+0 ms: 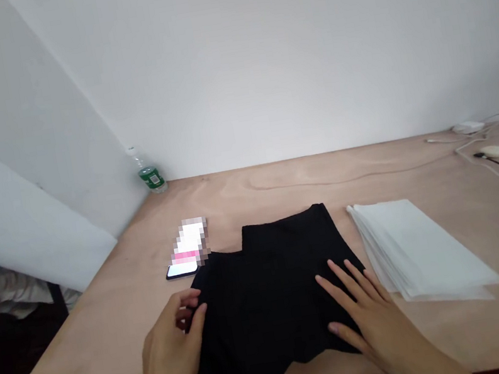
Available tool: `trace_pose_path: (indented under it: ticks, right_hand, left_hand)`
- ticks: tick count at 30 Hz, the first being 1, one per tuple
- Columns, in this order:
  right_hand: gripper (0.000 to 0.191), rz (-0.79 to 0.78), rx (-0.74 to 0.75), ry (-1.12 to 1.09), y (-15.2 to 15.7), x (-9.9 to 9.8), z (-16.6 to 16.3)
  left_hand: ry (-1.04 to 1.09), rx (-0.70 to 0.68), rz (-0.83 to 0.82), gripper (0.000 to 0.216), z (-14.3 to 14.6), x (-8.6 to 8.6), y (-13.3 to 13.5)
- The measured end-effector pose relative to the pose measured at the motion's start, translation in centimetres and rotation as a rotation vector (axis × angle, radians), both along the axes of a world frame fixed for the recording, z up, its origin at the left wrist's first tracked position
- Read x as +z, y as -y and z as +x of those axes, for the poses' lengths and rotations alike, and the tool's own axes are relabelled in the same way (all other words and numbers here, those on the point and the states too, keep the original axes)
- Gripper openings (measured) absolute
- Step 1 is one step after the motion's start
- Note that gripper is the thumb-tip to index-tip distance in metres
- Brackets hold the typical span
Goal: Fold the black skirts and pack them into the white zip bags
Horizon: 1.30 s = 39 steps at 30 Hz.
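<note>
A black garment [270,285] lies spread on the wooden table, with a stepped top edge and a wavy near edge; it looks like folded shorts, but I cannot tell its exact kind. At its left edge is my left hand [172,340], fingers curled and thumb apart from the index finger, the tips touching the cloth. My right hand [370,307] rests flat on the garment's right side, palm down with fingers spread.
A lit phone [188,248] lies just beyond the garment's left part. To the right is a stack of translucent white bags or sheets [422,247]. A plastic bottle [151,176] stands in the back left corner. Cables and a white adapter [468,127] lie at the back right.
</note>
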State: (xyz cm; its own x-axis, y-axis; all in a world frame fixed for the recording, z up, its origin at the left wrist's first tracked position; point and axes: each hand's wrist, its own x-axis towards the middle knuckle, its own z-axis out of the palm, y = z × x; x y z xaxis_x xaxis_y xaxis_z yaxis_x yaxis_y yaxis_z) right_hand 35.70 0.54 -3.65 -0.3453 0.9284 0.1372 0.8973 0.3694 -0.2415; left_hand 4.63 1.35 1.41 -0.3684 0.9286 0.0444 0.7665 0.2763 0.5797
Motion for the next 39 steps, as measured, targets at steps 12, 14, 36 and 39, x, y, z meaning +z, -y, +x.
trace_pose_path:
  ticks: [12, 14, 36, 39]
  right_hand:
    - [0.053, -0.088, -0.072, 0.08, -6.5, 4.2, -4.9]
    - [0.051, -0.078, -0.088, 0.093, -8.6, 3.4, -6.3]
    - [0.071, 0.072, -0.348, 0.092, -11.9, -1.2, -4.7]
    - [0.069, 0.048, -0.353, 0.085, -11.9, -1.1, -4.8]
  left_hand:
    - [-0.504, -0.419, 0.082, 0.037, 8.4, 2.8, -5.5]
    - [-0.509, -0.532, 0.061, 0.039, 11.1, 1.1, -7.8]
    - [-0.413, -0.541, -0.074, 0.055, 7.4, -4.3, -11.6]
    - [-0.411, -0.539, -0.085, 0.054, 7.5, -4.4, -11.8]
